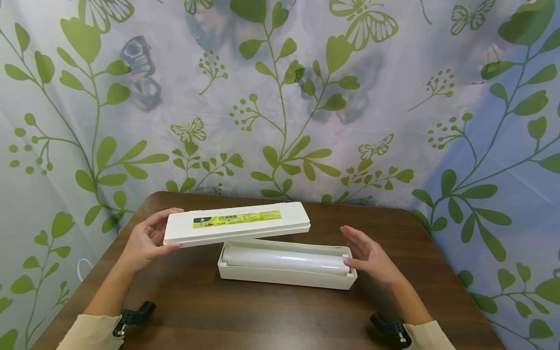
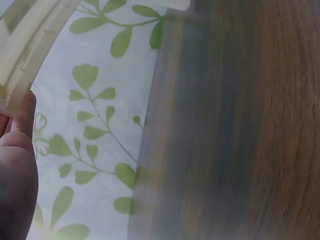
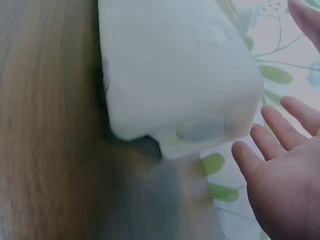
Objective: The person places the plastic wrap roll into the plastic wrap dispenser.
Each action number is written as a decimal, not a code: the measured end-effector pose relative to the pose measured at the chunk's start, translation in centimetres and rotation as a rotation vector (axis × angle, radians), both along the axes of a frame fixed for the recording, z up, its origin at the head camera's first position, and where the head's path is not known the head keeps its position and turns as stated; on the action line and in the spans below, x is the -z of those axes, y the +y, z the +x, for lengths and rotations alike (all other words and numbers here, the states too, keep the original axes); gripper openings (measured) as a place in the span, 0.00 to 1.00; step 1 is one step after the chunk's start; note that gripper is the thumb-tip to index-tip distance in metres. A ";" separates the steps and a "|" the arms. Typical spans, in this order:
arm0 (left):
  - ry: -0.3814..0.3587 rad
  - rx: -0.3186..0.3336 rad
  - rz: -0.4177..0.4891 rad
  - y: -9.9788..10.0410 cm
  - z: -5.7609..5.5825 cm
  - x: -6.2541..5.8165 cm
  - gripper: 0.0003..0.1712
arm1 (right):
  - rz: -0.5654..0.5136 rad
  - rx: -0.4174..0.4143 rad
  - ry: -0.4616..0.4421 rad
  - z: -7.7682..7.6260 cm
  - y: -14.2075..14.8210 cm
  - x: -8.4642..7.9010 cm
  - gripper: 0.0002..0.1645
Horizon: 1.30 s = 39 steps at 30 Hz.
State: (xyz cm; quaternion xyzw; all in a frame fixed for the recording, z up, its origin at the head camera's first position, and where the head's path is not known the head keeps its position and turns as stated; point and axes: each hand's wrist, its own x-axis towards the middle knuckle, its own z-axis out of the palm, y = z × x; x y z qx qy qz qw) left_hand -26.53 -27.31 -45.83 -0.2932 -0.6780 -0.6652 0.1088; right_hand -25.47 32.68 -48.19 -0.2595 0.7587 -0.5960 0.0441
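In the head view, a long white lid (image 1: pixel 253 228) with a yellow-green label is held up by my left hand (image 1: pixel 142 240), which grips its left end between thumb and fingers. The lid tilts up to the right and overlaps the back of an open white box (image 1: pixel 284 278) on the table. Inside the box lies a roll of clear plastic film (image 1: pixel 284 257). My right hand (image 1: pixel 372 257) is spread beside the box's right end, its thumb tip at the roll's end. The right wrist view shows the straight, spread fingers (image 3: pixel 272 142) beside the box's end.
A brown wooden table (image 1: pixel 197 306) lies under everything, with a curtain (image 1: pixel 297 107) of green leaves and butterflies right behind it. Black wrist mounts (image 1: pixel 133 318) sit at both forearms. A thin white cord loop (image 1: pixel 83 267) shows by the table's left edge.
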 end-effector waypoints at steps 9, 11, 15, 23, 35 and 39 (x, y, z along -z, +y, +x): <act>0.065 0.094 0.039 1.6 0.4 0.0 0.47 | -0.050 -0.032 0.084 -0.2 -1.4 -1.0 0.52; 0.083 0.116 0.048 2.0 0.5 0.0 0.46 | -0.058 -0.029 0.084 -0.2 -1.6 -1.1 0.52; 0.111 0.168 0.059 2.6 0.7 -0.2 0.46 | -0.067 -0.039 0.087 -0.3 -2.0 -1.4 0.53; 0.123 0.199 0.057 3.7 1.0 -0.3 0.47 | -0.061 -0.083 0.068 -0.1 -2.6 -1.8 0.55; 0.127 0.215 0.051 5.0 1.2 -0.5 0.47 | -0.060 -0.145 0.068 0.1 -3.2 -2.1 0.59; 0.128 0.213 0.049 5.2 1.2 -0.4 0.47 | -0.082 -0.146 0.068 0.3 -3.3 -2.1 0.60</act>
